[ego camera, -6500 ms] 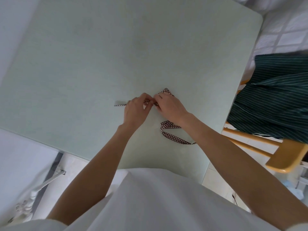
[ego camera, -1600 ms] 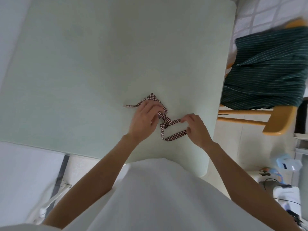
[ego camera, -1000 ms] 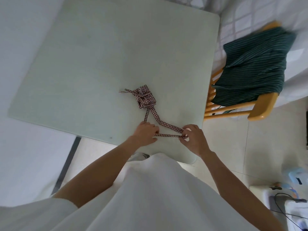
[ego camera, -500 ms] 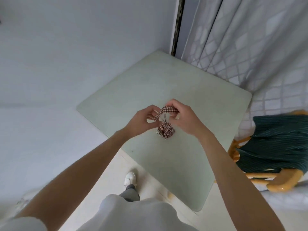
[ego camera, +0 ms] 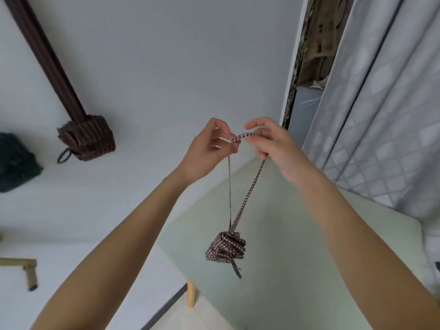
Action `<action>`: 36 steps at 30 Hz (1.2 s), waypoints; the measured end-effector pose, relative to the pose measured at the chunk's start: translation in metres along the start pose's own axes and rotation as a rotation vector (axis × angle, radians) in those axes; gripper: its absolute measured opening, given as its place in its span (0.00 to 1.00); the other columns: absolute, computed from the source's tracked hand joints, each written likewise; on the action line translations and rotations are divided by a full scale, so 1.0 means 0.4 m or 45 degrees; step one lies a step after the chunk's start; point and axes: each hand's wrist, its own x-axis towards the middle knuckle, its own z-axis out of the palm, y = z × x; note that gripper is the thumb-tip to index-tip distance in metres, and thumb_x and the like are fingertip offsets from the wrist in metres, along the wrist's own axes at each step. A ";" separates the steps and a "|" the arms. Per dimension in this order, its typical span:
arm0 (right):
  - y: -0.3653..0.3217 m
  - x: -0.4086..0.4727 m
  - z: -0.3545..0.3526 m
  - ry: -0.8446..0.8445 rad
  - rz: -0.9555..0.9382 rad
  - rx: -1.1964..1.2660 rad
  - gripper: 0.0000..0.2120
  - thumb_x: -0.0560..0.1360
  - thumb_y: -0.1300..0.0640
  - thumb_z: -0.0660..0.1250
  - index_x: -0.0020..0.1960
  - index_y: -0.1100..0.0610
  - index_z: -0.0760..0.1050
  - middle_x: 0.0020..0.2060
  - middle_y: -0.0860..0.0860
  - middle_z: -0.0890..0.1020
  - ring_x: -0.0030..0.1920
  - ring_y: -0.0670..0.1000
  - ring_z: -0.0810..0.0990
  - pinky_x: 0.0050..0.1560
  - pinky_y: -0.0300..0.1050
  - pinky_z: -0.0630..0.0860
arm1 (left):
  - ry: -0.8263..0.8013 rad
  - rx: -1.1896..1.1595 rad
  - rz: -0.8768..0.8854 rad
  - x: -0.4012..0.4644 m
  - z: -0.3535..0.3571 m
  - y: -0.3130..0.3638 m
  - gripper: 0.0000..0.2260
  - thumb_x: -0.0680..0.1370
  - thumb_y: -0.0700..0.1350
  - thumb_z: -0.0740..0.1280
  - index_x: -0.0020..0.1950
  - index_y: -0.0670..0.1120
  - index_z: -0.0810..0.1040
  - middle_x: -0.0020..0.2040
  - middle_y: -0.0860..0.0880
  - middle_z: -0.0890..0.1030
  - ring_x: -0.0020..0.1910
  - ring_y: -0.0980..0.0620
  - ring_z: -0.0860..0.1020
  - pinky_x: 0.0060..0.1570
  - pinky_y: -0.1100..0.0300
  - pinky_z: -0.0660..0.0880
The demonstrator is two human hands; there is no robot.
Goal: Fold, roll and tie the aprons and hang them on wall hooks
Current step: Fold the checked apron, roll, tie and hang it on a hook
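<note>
A rolled, tied bundle of red-and-white checked apron [ego camera: 225, 246] hangs in the air over the pale green table [ego camera: 297, 270]. Its strap loop [ego camera: 242, 136] runs up to both hands. My left hand [ego camera: 209, 148] pinches the left side of the loop. My right hand [ego camera: 271, 146] pinches the right side, index finger stretched above it. A short strap end dangles below the bundle. On the white wall at left hang a dark brown striped rolled apron [ego camera: 87, 136] with a ring, and a dark green bundle [ego camera: 14, 160].
A dark brown strap [ego camera: 45, 53] runs up the wall from the brown bundle. A wooden hook piece [ego camera: 26, 267] sticks out low on the left wall. A patterned grey curtain [ego camera: 381, 115] hangs on the right behind the table. One wooden table leg [ego camera: 191, 295] shows below.
The bundle was lifted off the table by its strap loop and now hangs well below both raised hands. The view has swung up toward the wall with the hanging bundles.
</note>
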 end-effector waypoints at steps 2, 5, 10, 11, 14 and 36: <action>-0.043 0.074 0.041 -0.014 -0.030 0.147 0.09 0.74 0.64 0.66 0.53 0.56 0.74 0.28 0.44 0.73 0.29 0.47 0.65 0.31 0.40 0.65 | 0.008 0.113 0.120 0.057 -0.083 0.021 0.08 0.76 0.37 0.67 0.48 0.44 0.68 0.49 0.51 0.80 0.46 0.50 0.81 0.48 0.61 0.76; -0.109 0.161 0.088 -0.110 -0.063 0.325 0.11 0.74 0.65 0.67 0.54 0.56 0.74 0.30 0.48 0.74 0.32 0.48 0.69 0.33 0.40 0.67 | 0.070 0.355 0.303 0.136 -0.184 0.039 0.06 0.75 0.38 0.68 0.45 0.44 0.71 0.52 0.50 0.79 0.50 0.55 0.79 0.45 0.64 0.76; -0.223 0.331 0.161 -0.138 -0.193 0.374 0.09 0.74 0.64 0.66 0.53 0.56 0.76 0.42 0.51 0.82 0.37 0.47 0.78 0.42 0.39 0.74 | 0.295 0.595 0.487 0.258 -0.334 0.073 0.09 0.74 0.38 0.69 0.43 0.49 0.70 0.45 0.51 0.76 0.42 0.56 0.76 0.41 0.66 0.73; -0.236 0.359 0.167 -0.114 -0.212 0.405 0.09 0.75 0.64 0.65 0.53 0.56 0.77 0.45 0.52 0.83 0.41 0.48 0.81 0.45 0.41 0.75 | 0.364 0.636 0.541 0.273 -0.352 0.080 0.08 0.73 0.40 0.70 0.42 0.49 0.72 0.42 0.52 0.74 0.38 0.56 0.74 0.39 0.67 0.71; -0.267 0.439 0.183 -0.063 -0.321 0.430 0.12 0.77 0.64 0.59 0.56 0.56 0.78 0.51 0.53 0.84 0.53 0.51 0.82 0.56 0.47 0.76 | 0.437 0.475 0.515 0.316 -0.393 0.103 0.02 0.76 0.43 0.68 0.46 0.48 0.76 0.38 0.52 0.75 0.35 0.56 0.73 0.37 0.66 0.72; -0.383 0.826 0.284 0.835 -1.406 -0.718 0.03 0.69 0.57 0.71 0.39 0.55 0.78 0.40 0.51 0.76 0.41 0.50 0.75 0.31 0.39 0.67 | 0.969 0.925 0.654 0.531 -0.592 0.229 0.05 0.72 0.39 0.71 0.44 0.46 0.76 0.41 0.55 0.78 0.39 0.62 0.78 0.41 0.60 0.77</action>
